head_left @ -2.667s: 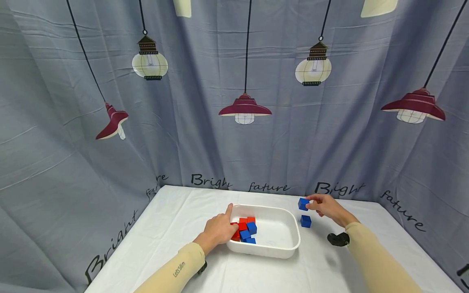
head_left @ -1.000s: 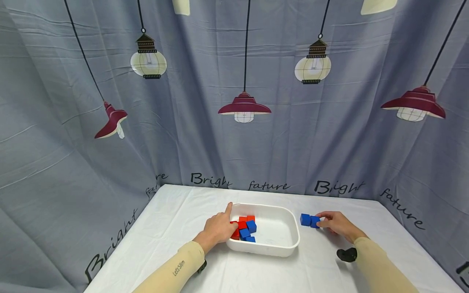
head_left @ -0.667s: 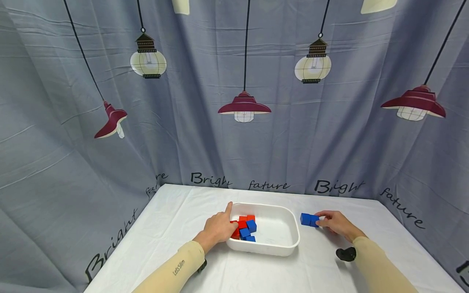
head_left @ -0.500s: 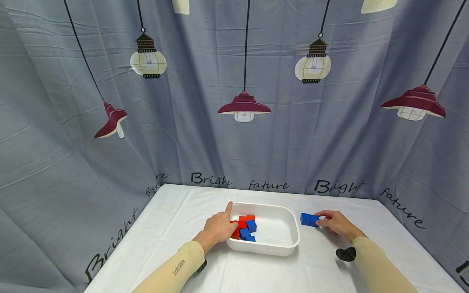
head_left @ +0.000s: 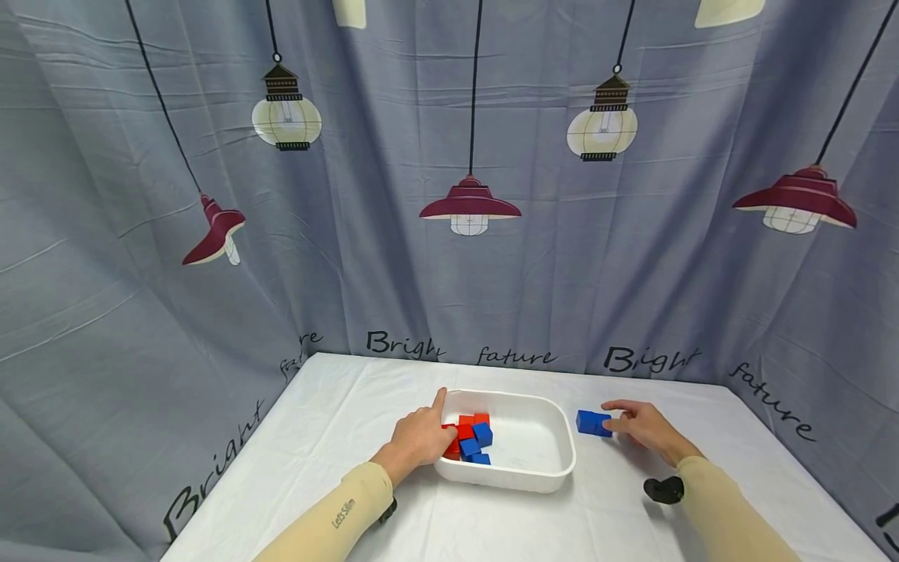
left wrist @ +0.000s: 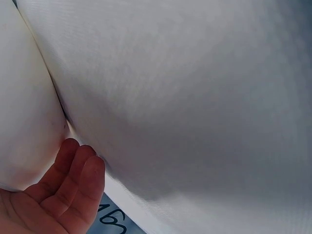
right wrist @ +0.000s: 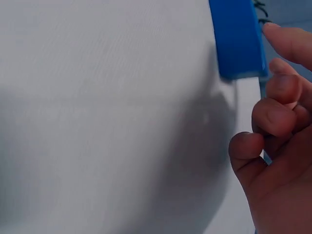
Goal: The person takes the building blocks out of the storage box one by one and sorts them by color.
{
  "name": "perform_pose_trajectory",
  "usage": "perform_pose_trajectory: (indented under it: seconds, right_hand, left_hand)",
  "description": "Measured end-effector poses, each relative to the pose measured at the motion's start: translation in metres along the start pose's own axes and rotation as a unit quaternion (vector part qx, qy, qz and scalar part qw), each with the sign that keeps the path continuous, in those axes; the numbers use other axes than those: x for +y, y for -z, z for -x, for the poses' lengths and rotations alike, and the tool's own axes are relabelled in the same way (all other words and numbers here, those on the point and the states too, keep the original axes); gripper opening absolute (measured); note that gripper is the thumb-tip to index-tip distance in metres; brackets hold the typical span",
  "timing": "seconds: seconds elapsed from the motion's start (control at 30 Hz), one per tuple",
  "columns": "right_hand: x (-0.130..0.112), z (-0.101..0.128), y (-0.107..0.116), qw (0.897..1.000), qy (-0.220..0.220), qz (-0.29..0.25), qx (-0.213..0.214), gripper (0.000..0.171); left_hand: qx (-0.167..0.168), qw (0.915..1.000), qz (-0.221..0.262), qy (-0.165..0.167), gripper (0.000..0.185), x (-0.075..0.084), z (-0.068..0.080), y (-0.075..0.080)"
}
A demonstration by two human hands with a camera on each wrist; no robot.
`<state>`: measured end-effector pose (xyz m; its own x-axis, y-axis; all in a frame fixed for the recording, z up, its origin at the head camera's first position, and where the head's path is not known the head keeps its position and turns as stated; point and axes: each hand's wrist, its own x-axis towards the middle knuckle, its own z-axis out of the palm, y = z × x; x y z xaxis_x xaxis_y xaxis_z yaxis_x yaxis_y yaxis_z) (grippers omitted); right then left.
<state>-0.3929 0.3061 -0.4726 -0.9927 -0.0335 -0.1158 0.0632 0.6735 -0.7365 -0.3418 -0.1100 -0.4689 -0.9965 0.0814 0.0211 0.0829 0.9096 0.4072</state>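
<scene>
Two hands worked over a white-clothed table [head_left: 330, 437] backed by a grey lamp-printed curtain [head_left: 211, 312]. A white tub [head_left: 534, 472] stood mid-table, with red and blue cubes [head_left: 469, 442] heaped at its left end. The left hand [head_left: 420, 437] lay on the tub's left rim, forefinger straight and pointing away, the other fingers bent loosely against the wall, gripping nothing. The right hand [head_left: 642, 427] rested on the cloth right of the tub, fingers relaxed and unclenched, tips just beside two blue cubes [head_left: 593, 423] that sat touching each other, near the tub's right wall.
</scene>
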Motion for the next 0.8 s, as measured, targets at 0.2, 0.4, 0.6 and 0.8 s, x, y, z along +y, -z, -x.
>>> perform_pose_trajectory:
  seconds: [0.2,0.4,0.6,0.8]
  right_hand:
    - [-0.019,0.003,-0.001,1.0,0.02,0.001,-0.011,0.056]
    - [-0.036,0.003,-0.004,0.999,0.031,-0.014,-0.03,0.053]
    - [-0.046,0.002,-0.004,0.997,0.053,-0.037,-0.052,0.05]
    - [-0.059,0.005,-0.003,0.992,0.078,-0.052,-0.085,0.052]
  left_hand:
    - [-0.001,1.0,0.005,0.003,0.078,0.001,0.001,-0.001]
    - [-0.003,0.9999,0.005,0.009,0.077,0.001,0.002,-0.002]
    - [0.0,1.0,0.004,0.004,0.077,0.001,0.001,0.0]
    - [-0.001,1.0,0.005,0.006,0.077,0.001,0.002,0.0]
